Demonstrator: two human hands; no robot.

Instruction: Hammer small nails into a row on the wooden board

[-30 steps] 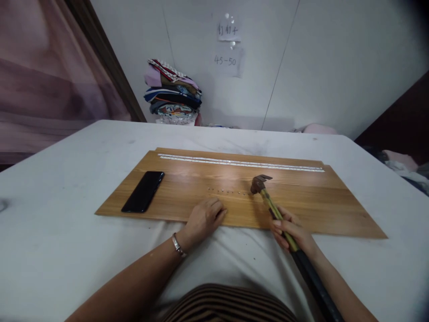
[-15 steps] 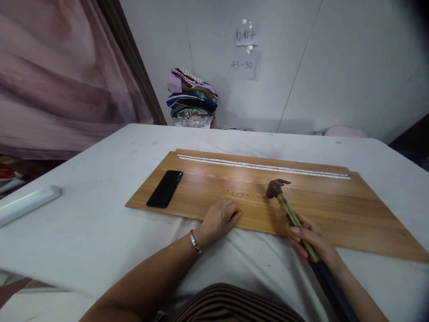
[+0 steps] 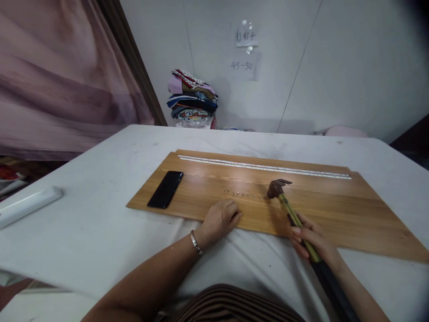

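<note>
My right hand [image 3: 310, 239] is wrapped round the handle of a claw hammer [image 3: 291, 210], which has a rusty brown head and a yellow-green and black handle. The hammer head is over a wooden board [image 3: 321, 205], at the right end of a row of several small nails [image 3: 246, 194]. I cannot tell whether the head touches the last nail. My left hand [image 3: 221, 218] rests on the board's near edge, just in front of the nails, with its fingers curled in. What those fingers may hold is hidden.
A black phone [image 3: 165, 189] lies on the board's left part. Two white strips with markings [image 3: 264, 167] run along its far side. The white-covered table [image 3: 90, 192] carries a white roll [image 3: 31, 205] at left. Folded cloths [image 3: 192, 98] are stacked behind, against the wall.
</note>
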